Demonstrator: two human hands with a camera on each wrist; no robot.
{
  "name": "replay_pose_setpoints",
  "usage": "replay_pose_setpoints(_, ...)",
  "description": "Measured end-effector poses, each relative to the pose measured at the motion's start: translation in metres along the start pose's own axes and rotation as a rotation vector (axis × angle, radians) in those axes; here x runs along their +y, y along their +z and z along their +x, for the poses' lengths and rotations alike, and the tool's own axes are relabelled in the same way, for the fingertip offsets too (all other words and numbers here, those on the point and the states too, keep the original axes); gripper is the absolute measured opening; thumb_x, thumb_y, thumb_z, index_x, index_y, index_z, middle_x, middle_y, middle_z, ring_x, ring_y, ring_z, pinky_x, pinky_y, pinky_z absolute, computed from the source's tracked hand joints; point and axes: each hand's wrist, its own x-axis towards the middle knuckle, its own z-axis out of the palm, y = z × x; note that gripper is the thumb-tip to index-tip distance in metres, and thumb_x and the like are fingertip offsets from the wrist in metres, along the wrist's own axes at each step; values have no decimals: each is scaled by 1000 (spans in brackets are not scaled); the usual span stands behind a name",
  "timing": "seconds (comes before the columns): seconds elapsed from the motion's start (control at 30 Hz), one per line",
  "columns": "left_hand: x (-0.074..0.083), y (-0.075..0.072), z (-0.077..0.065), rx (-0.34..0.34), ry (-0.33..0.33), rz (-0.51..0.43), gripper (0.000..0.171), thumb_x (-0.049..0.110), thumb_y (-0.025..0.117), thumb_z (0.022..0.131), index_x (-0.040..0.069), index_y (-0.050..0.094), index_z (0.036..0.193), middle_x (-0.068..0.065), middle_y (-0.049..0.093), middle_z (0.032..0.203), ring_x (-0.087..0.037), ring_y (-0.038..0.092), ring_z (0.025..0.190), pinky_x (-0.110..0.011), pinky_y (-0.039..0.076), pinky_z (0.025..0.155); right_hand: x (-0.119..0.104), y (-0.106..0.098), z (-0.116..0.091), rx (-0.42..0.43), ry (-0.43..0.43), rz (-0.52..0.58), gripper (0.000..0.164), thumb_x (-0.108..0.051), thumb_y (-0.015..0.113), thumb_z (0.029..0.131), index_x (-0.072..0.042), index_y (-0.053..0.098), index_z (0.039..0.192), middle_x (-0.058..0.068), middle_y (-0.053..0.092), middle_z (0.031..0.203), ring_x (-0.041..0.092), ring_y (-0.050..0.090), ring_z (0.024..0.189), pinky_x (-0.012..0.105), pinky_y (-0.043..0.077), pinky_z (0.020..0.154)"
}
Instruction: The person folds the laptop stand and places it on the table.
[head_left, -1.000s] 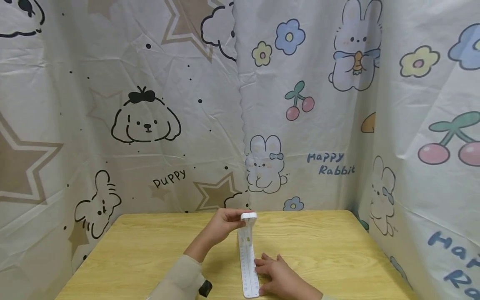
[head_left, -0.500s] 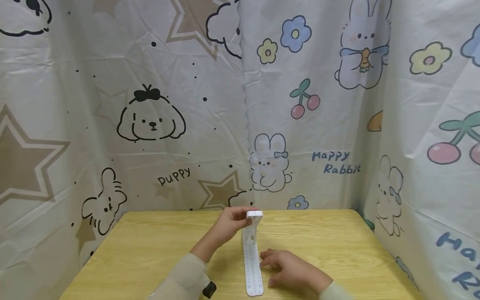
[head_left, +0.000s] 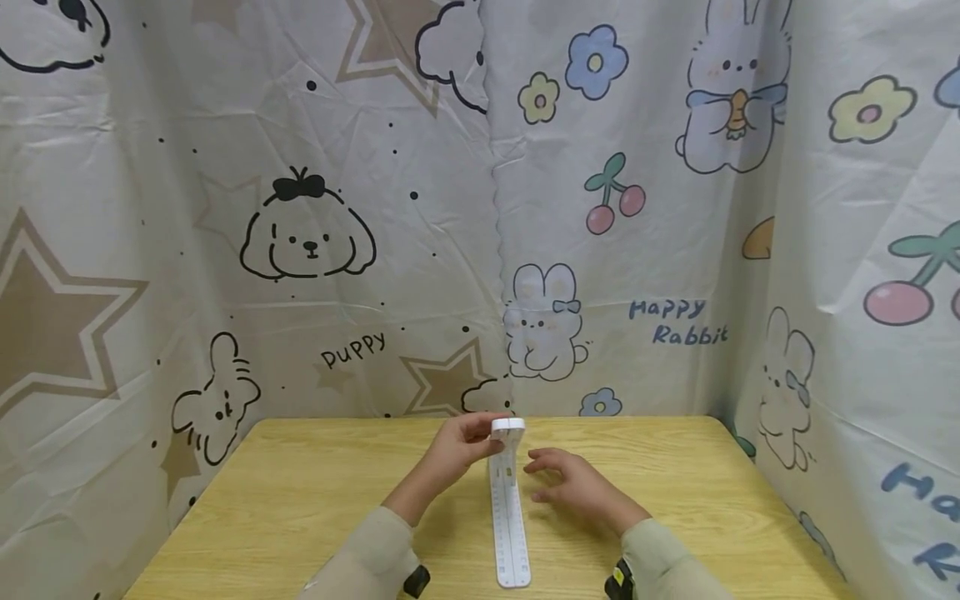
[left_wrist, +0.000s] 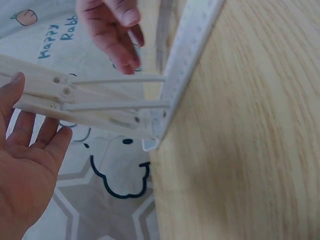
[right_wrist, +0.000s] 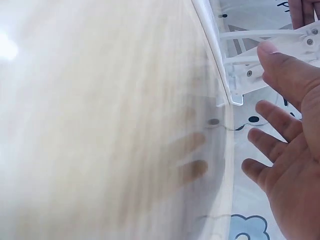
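Observation:
A white folding laptop stand (head_left: 512,533) stands on the table, its long notched base flat and pointing toward me. Its upper arm rises at the far end, joined to the base by two thin struts in the left wrist view. My left hand (head_left: 448,452) holds the top of that arm, thumb on one side and fingers on the other. Close by on the right, my right hand (head_left: 576,485) hovers with spread, relaxed fingers, apart from the stand. In the right wrist view, the thumb of my right hand (right_wrist: 295,165) overlaps the stand's arm, with nothing in its grasp.
A yellow wood-grain table (head_left: 337,467) lies under the stand. Patterned curtains (head_left: 420,250) with puppies and rabbits hang behind it and at both sides. A black wrist device (head_left: 619,580) shows at the right sleeve.
My right hand has left the near end of the base and moved forward alongside the upper arm. The left hand keeps its hold. The view has shifted slightly.

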Motion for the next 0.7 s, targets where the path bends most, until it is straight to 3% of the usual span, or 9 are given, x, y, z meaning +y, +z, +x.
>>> replay_pose_setpoints(0.2,-16,-6,-1,48,-26,87,38,18,76,94,12,68,131,-8,70,130,-29,61,127,-52,42,116,-2,5,18,14,28,-4,33,-15,80,89,-14,73,120,9,52,153,41,39,146,64,29,119)
replay_pose_setpoints(0.43,-35,-10,-2,76,-99,206,35,21,77,93,12,70,126,-7,66,134,-35,58,129,-55,42,115,-2,11,34,34,40,-22,29,-18,84,85,-14,75,113,13,55,150,42,44,143,62,31,119)
replay_pose_setpoints(0.7,-54,-8,-7,40,-175,319,19,19,80,90,11,75,106,-11,64,135,-41,51,134,-63,37,115,-1,14,43,12,-10,-24,24,-15,86,82,-11,76,104,20,57,145,46,48,138,63,33,117)
